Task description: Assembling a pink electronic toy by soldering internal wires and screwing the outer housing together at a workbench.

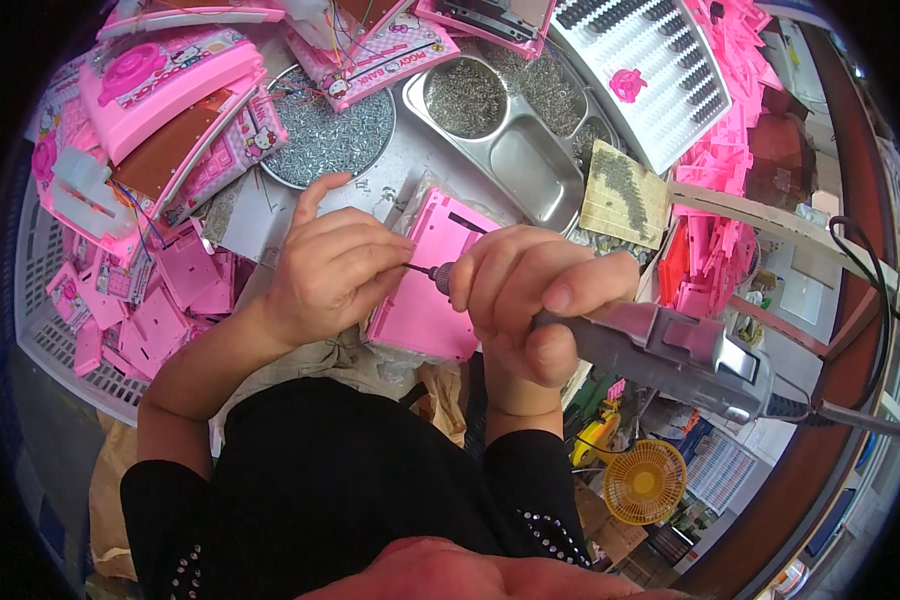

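Observation:
My right hand [535, 295] is wrapped round a grey electric screwdriver [660, 360], its bit pointing left. At the bit's tip, the thumb and fingers of my left hand [335, 265] are pinched together, with the index finger raised. Whatever they hold is too small or hidden to name. Below both hands lies a pink plastic panel [425, 310] with a dark slot near its far edge, resting on clear plastic wrapping. Beyond my left hand stands a round metal dish [394, 128] heaped with small silver screws [335, 130].
A steel compartment tray [530, 175] holds small metal parts. Beside it lie a yellowish card [625, 195] with dark screws and a white rack [660, 75]. Pink cases [160, 90] are stacked at far left, above a grey basket [35, 300] of pink parts. A yellow fan [645, 482] stands lower right.

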Demonstrator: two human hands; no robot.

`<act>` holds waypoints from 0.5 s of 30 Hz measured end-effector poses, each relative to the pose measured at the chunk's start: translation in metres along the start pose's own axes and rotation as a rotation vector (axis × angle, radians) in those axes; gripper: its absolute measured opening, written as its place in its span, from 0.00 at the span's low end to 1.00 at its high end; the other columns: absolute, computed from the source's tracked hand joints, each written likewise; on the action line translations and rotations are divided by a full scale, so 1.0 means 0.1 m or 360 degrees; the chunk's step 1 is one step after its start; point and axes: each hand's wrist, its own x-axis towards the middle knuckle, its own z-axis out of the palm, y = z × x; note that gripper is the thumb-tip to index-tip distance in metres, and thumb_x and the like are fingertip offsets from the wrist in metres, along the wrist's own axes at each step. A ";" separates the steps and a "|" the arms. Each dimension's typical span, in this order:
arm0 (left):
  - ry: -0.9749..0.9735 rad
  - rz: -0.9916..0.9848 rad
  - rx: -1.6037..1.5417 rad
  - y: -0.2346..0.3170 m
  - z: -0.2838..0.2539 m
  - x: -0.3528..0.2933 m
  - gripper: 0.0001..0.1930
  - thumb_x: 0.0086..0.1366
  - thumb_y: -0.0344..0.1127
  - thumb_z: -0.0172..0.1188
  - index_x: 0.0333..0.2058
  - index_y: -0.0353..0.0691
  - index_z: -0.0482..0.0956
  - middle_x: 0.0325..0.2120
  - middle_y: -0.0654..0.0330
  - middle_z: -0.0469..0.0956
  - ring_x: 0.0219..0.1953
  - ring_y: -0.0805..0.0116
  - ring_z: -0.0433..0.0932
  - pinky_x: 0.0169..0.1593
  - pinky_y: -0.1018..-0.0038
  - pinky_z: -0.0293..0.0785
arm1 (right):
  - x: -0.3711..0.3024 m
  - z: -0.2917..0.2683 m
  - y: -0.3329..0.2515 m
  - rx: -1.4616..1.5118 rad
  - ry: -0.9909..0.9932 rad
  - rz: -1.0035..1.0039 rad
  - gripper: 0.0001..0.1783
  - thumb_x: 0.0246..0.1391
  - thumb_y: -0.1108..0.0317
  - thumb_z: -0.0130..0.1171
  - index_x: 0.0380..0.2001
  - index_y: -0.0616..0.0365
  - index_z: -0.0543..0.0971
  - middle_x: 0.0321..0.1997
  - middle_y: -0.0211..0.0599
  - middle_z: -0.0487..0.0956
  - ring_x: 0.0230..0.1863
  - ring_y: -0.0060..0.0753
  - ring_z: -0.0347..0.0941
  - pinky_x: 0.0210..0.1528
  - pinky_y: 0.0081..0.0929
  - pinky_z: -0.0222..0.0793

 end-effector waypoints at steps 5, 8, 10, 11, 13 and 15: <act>-0.0099 0.0118 0.0103 -0.12 -0.10 0.11 0.12 0.51 0.35 0.75 0.33 0.43 0.83 0.37 0.65 0.83 0.40 0.62 0.81 0.67 0.47 0.56 | 0.09 -0.17 0.11 -0.0025 -0.0039 -0.0116 0.15 0.62 0.66 0.66 0.43 0.54 0.69 0.19 0.33 0.72 0.18 0.31 0.67 0.27 0.35 0.71; -0.0120 -0.0157 0.0937 -0.33 -0.28 0.38 0.11 0.51 0.37 0.73 0.33 0.44 0.83 0.39 0.66 0.78 0.49 0.63 0.75 0.65 0.49 0.54 | 0.21 -0.38 0.28 -0.0226 0.0125 -0.0299 0.15 0.64 0.70 0.62 0.46 0.55 0.66 0.21 0.34 0.72 0.18 0.28 0.66 0.26 0.33 0.70; -0.0242 -0.0220 0.1242 -0.43 -0.26 0.40 0.09 0.52 0.36 0.71 0.32 0.44 0.83 0.38 0.66 0.75 0.51 0.63 0.73 0.64 0.50 0.54 | 0.26 -0.50 0.42 -0.0220 0.0148 -0.0281 0.13 0.64 0.73 0.59 0.46 0.58 0.66 0.22 0.36 0.73 0.18 0.25 0.66 0.25 0.31 0.70; -0.0269 -0.0189 0.1288 -0.47 -0.24 0.38 0.08 0.53 0.36 0.71 0.32 0.45 0.83 0.38 0.66 0.75 0.51 0.64 0.73 0.64 0.51 0.54 | 0.26 -0.52 0.46 -0.0210 0.0174 -0.0255 0.13 0.64 0.74 0.59 0.45 0.59 0.66 0.22 0.36 0.73 0.18 0.25 0.66 0.25 0.31 0.70; -0.0295 -0.0151 0.1323 -0.53 -0.22 0.34 0.07 0.55 0.36 0.70 0.32 0.45 0.83 0.38 0.66 0.74 0.51 0.64 0.72 0.64 0.52 0.54 | 0.25 -0.54 0.49 -0.0187 0.0152 -0.0260 0.12 0.63 0.75 0.59 0.45 0.61 0.66 0.22 0.37 0.74 0.18 0.25 0.67 0.26 0.31 0.71; -0.0292 -0.0137 0.1301 -0.57 -0.23 0.30 0.06 0.56 0.36 0.69 0.32 0.45 0.82 0.38 0.66 0.74 0.50 0.64 0.72 0.63 0.54 0.55 | 0.24 -0.54 0.53 -0.0251 0.0167 -0.0216 0.11 0.63 0.76 0.58 0.44 0.59 0.67 0.21 0.35 0.72 0.18 0.24 0.65 0.25 0.31 0.70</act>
